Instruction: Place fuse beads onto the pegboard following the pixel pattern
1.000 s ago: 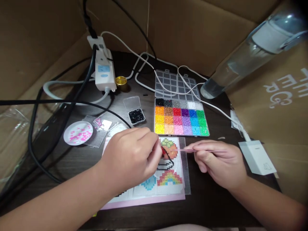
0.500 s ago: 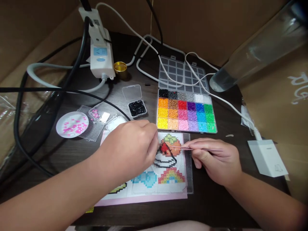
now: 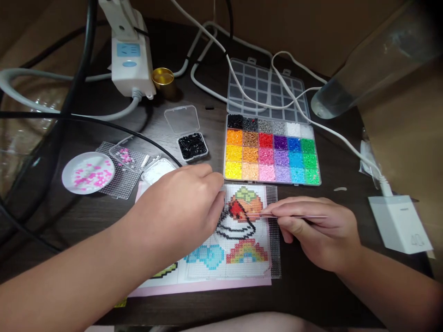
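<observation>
My right hand is closed on thin pink tweezers, whose tips point left over the pegboard near the red beads. My left hand rests over the left part of the pattern sheet with its fingers curled; what they hold, if anything, is hidden. On the clear pegboard black beads form an outline, with red beads at its upper part. Beneath lies the printed sheet with an orange fruit, a rainbow and a blue shape.
An open bead case lies behind the pegboard. Left of it are a box of black beads, a white box and a dish of pink and white beads. Cables cross near a power strip, a gold cup and a charger.
The view has shifted slightly downward and closer. Both hands keep nearly the same pose over the pegboard, with the tweezers still by the red beads.
</observation>
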A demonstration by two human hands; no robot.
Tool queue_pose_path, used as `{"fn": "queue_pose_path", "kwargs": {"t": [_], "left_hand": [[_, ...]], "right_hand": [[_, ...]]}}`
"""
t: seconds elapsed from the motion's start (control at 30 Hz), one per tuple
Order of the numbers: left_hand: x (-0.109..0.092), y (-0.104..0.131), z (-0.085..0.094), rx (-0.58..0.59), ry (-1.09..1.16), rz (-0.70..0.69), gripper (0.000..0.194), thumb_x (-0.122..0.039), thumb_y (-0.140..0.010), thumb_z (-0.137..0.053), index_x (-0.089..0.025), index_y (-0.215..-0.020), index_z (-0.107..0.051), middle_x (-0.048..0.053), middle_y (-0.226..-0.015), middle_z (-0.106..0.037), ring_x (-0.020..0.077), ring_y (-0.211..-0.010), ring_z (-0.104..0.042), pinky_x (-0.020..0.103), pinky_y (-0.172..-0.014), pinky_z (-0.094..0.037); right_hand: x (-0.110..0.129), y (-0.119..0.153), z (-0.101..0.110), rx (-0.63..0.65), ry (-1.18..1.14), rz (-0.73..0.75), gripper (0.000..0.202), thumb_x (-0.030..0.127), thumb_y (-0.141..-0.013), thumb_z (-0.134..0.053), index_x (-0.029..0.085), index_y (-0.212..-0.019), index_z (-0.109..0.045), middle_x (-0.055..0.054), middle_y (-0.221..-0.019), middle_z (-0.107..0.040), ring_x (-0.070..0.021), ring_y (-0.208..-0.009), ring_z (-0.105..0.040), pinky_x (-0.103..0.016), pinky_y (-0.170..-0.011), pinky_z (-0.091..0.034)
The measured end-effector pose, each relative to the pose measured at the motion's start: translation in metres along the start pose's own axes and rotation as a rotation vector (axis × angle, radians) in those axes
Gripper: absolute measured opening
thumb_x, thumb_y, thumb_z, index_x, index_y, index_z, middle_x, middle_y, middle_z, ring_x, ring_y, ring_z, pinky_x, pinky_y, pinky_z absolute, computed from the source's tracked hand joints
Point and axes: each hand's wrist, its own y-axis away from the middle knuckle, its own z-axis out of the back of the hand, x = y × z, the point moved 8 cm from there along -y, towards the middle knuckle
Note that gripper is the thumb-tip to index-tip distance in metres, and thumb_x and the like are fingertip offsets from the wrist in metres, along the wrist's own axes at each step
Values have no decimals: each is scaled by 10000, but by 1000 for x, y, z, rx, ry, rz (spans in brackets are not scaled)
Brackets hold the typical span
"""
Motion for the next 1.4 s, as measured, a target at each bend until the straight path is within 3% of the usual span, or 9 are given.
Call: {"fn": "queue_pose_path", "kwargs": {"t": [0.7, 0.93, 1.07, 1.4], "left_hand": [[-2, -1, -2, 12, 9, -5, 175, -201, -876, -543, -143, -877, -708, 51, -719, -635, 245, -673, -645, 364, -584, -478], [0, -1, -6, 162, 4, 66, 233, -211, -920, -484, -141, -933, -706, 57, -770, -637, 249, -738, -645, 372, -640, -491], [0, -2, -6, 191, 5, 79, 248, -198, -932, -464, -137, -962, -702, 65, -800, -644, 255, -780, -652, 379, -670, -501], [-3, -3, -6, 155, -28, 45, 191, -193, -902, -510, -148, -876, -694, 47, -746, -619, 244, -719, -632, 361, -641, -475]], "right_hand": [[2, -2, -4, 43, -5, 7, 263, 105, -885, -678, 300, -1006, -806, -37, -940, -808, -99, -442, -618, -231, -394, -533], [6, -4, -3, 32, 14, 67, 224, 84, -866, -688, 244, -967, -808, -48, -870, -808, -88, -413, -614, -204, -382, -524], [5, -3, -2, 23, 3, 53, 218, 87, -875, -677, 240, -958, -807, -52, -866, -808, -91, -409, -610, -207, -371, -514], [7, -4, -8, 6, -45, 61, 273, 73, -893, -657, 273, -1018, -794, -38, -943, -809, -87, -448, -621, -204, -372, -531]]}}
